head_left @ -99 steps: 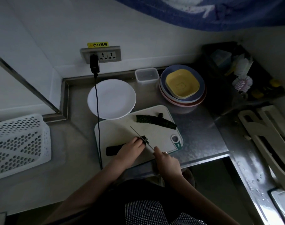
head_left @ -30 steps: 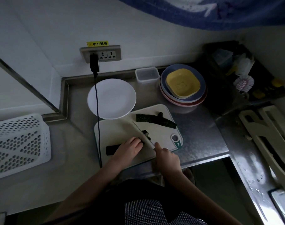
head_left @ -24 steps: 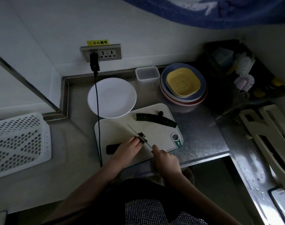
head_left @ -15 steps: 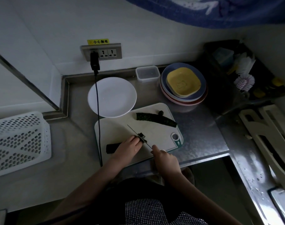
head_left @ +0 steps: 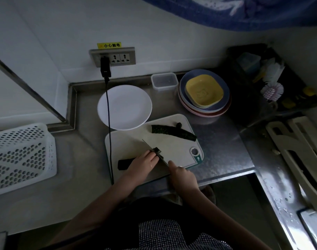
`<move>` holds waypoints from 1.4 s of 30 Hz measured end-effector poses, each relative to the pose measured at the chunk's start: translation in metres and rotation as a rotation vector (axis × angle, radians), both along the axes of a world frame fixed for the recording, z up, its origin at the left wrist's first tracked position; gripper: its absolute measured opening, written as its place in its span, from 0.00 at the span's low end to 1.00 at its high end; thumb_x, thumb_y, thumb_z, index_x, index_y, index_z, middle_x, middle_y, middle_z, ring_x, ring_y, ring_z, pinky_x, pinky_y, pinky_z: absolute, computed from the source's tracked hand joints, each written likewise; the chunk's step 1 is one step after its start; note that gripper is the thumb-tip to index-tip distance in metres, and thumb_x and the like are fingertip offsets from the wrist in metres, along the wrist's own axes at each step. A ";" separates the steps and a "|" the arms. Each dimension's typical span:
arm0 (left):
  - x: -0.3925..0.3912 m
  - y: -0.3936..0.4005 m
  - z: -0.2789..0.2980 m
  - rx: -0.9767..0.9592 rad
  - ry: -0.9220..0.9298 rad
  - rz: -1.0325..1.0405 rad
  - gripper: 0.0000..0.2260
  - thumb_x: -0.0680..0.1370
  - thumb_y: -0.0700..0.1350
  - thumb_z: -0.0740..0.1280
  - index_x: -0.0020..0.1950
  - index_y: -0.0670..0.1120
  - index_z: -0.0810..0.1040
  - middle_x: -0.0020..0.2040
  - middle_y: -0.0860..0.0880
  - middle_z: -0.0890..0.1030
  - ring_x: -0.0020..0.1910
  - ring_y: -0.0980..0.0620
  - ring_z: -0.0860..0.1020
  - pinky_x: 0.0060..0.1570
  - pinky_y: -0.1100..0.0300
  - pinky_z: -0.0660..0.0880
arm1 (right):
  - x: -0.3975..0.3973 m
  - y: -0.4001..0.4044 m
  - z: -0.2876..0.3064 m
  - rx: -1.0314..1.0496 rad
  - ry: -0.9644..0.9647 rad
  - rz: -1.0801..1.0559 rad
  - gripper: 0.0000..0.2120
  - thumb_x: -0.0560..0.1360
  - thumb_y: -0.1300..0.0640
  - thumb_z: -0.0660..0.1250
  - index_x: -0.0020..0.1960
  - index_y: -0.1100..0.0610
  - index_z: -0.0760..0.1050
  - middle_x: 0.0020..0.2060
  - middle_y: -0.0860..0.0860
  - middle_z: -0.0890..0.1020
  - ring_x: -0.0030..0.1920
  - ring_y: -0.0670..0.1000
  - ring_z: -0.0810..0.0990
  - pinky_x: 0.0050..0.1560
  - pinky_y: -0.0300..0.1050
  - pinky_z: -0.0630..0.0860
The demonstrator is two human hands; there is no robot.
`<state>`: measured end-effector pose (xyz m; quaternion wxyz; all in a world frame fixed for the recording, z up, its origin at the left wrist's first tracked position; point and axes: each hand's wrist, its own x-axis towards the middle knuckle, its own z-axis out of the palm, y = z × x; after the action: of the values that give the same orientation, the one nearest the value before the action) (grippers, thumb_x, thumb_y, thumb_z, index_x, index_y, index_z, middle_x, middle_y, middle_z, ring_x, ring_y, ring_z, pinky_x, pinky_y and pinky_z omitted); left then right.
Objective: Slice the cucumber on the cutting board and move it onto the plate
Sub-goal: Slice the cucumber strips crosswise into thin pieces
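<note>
Steel blade down on the cucumber

Right hand [head_left: 183,175] grips the knife [head_left: 155,151], blade angled across the cucumber [head_left: 125,163] that the left hand [head_left: 145,162] pins on the cutting board [head_left: 129,143]. Another piece [head_left: 172,131] lies nearer the white plate [head_left: 124,107].

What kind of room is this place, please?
Most likely a small home kitchen: a steel counter holds a cutting board with cucumber, stacked dishes stand by the wall, and a dish brush lies at the right.
</note>
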<state>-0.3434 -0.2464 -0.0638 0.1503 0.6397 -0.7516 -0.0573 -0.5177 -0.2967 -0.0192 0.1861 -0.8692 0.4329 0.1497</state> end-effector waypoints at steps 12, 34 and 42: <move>0.000 0.000 0.003 0.007 -0.024 -0.012 0.14 0.63 0.34 0.68 0.48 0.40 0.79 0.47 0.44 0.78 0.49 0.47 0.70 0.33 0.55 0.79 | -0.001 0.001 -0.005 -0.041 0.034 0.009 0.16 0.79 0.61 0.54 0.66 0.54 0.61 0.51 0.56 0.80 0.51 0.61 0.81 0.44 0.51 0.76; 0.002 0.003 0.004 -0.071 -0.051 -0.015 0.14 0.68 0.37 0.61 0.51 0.38 0.80 0.46 0.42 0.79 0.49 0.46 0.70 0.31 0.56 0.79 | -0.004 0.007 0.002 -0.032 -0.075 -0.013 0.11 0.83 0.50 0.51 0.60 0.54 0.64 0.50 0.55 0.82 0.49 0.60 0.81 0.43 0.51 0.75; 0.002 0.003 0.006 -0.041 -0.020 -0.023 0.21 0.59 0.33 0.76 0.50 0.38 0.80 0.45 0.42 0.79 0.49 0.47 0.69 0.33 0.56 0.79 | -0.004 0.006 0.002 -0.011 -0.092 -0.019 0.10 0.83 0.50 0.52 0.60 0.54 0.64 0.50 0.56 0.82 0.50 0.61 0.81 0.45 0.51 0.75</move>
<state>-0.3415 -0.2433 -0.0578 0.1553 0.6283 -0.7614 -0.0370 -0.5215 -0.2911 -0.0174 0.2022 -0.8721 0.4329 0.1054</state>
